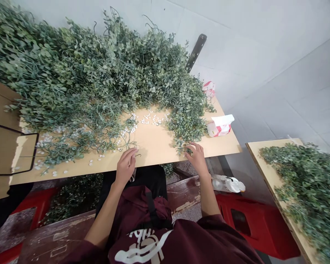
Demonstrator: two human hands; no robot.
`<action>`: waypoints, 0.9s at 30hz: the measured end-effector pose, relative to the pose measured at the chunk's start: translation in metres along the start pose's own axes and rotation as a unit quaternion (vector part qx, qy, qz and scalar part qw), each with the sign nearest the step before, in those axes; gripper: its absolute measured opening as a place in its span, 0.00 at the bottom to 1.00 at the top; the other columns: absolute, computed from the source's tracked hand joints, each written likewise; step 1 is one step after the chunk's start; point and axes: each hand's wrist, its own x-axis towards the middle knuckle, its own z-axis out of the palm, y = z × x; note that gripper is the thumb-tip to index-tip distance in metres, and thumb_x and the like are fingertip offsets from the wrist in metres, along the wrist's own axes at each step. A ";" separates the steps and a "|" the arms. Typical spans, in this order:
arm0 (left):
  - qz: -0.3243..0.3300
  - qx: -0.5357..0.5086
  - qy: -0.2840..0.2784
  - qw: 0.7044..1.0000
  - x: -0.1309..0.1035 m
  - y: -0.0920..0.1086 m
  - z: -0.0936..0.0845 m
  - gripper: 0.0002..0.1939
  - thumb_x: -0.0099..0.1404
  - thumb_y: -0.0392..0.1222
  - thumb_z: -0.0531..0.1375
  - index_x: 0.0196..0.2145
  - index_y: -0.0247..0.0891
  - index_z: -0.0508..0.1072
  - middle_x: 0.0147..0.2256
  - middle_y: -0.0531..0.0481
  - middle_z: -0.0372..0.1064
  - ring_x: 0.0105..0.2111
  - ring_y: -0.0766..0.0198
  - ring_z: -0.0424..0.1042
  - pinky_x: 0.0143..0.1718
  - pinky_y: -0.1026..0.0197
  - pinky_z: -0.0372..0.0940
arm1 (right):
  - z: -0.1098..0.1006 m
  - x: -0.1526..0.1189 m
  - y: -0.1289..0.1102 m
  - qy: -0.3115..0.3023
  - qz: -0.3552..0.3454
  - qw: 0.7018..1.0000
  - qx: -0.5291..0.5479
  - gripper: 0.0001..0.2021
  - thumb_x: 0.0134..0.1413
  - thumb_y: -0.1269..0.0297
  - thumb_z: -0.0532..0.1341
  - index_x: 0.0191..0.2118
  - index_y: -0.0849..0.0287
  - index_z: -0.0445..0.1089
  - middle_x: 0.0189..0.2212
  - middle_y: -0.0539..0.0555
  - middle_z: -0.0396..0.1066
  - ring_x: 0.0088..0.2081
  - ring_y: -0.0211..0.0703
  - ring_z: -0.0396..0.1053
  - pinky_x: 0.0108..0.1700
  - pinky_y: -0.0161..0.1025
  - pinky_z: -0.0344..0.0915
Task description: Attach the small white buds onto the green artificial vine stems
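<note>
A large heap of artificial leafy sprigs (121, 69) covers the back of the wooden table (156, 143). My left hand (126, 165) is at the front edge, its fingers bent together around a thin green stem (138, 155), whose curled end sticks out past the thumb. To the right, my right hand (197, 157) has its thumb and fingertips closing on the leaves of a sprig (181, 146) at the heap's front tip. Small white round pieces (154, 118) lie scattered on the table between the two arms of greenery and along the left front.
A red-and-white plastic packet (220, 126) lies at the table's right end. A black metal frame (34, 154) stands at the left beside cardboard (1, 99). Below right is a red stool (258, 223). Another table (266, 172) holds more greenery (305, 183).
</note>
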 end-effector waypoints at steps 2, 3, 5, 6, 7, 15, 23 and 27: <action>-0.004 0.002 -0.002 1.000 0.000 0.000 -0.001 0.15 0.71 0.40 0.51 0.49 0.39 0.73 0.50 0.43 0.72 0.52 0.57 0.71 0.57 0.50 0.66 | 0.002 0.008 0.003 -0.002 -0.017 1.000 -0.003 0.10 0.58 0.62 0.59 0.42 0.57 0.75 0.50 0.63 0.67 0.56 0.58 0.60 0.59 0.56 0.58; -0.005 0.002 -0.002 1.000 0.000 0.000 -0.001 0.15 0.71 0.40 0.51 0.49 0.39 0.73 0.50 0.43 0.72 0.53 0.57 0.71 0.57 0.50 0.66 | 0.000 0.010 0.002 0.016 -0.019 1.000 0.007 0.10 0.59 0.62 0.59 0.41 0.57 0.75 0.49 0.63 0.68 0.55 0.57 0.61 0.58 0.56 0.60; -0.006 -0.001 -0.001 1.000 0.000 0.001 -0.001 0.15 0.71 0.40 0.51 0.49 0.38 0.73 0.50 0.43 0.71 0.53 0.57 0.70 0.57 0.50 0.66 | -0.009 0.015 -0.005 0.089 -0.013 0.995 0.038 0.11 0.60 0.61 0.58 0.41 0.58 0.75 0.47 0.62 0.69 0.52 0.53 0.64 0.57 0.53 0.62; -0.006 -0.002 0.000 1.000 0.000 0.001 -0.001 0.15 0.71 0.40 0.50 0.49 0.38 0.73 0.50 0.43 0.71 0.53 0.57 0.70 0.57 0.50 0.66 | -0.016 0.016 -0.009 0.134 -0.006 0.989 0.054 0.11 0.61 0.60 0.58 0.42 0.58 0.74 0.46 0.62 0.69 0.51 0.52 0.65 0.56 0.52 0.62; -0.006 -0.002 0.001 1.000 0.000 0.001 -0.001 0.15 0.71 0.40 0.50 0.49 0.38 0.73 0.50 0.43 0.72 0.53 0.57 0.70 0.57 0.50 0.66 | -0.023 0.018 -0.014 0.181 0.003 0.981 0.070 0.11 0.61 0.60 0.58 0.43 0.58 0.74 0.45 0.61 0.70 0.51 0.51 0.66 0.56 0.51 0.63; -0.015 -0.005 0.001 1.000 0.001 0.001 -0.001 0.15 0.71 0.41 0.50 0.49 0.38 0.73 0.50 0.42 0.72 0.53 0.57 0.70 0.58 0.50 0.66 | -0.046 0.035 -0.036 0.390 0.134 0.849 0.331 0.17 0.56 0.54 0.61 0.44 0.61 0.71 0.41 0.57 0.72 0.42 0.44 0.72 0.45 0.43 0.70; -0.013 -0.014 -0.018 1.000 -0.003 0.022 -0.007 0.19 0.72 0.45 0.50 0.56 0.38 0.68 0.55 0.41 0.69 0.58 0.55 0.65 0.62 0.48 0.61 | -0.012 0.004 -0.099 0.086 0.182 0.806 0.557 0.15 0.54 0.50 0.63 0.37 0.57 0.70 0.29 0.51 0.70 0.23 0.36 0.66 0.25 0.35 0.67; -0.049 -0.098 -0.116 0.987 -0.012 0.055 -0.014 0.23 0.71 0.47 0.53 0.62 0.42 0.63 0.61 0.43 0.63 0.61 0.55 0.62 0.64 0.50 0.57 | 0.010 -0.016 -0.133 -0.103 0.148 0.837 0.518 0.14 0.55 0.51 0.63 0.38 0.57 0.72 0.24 0.51 0.71 0.19 0.39 0.66 0.23 0.38 0.66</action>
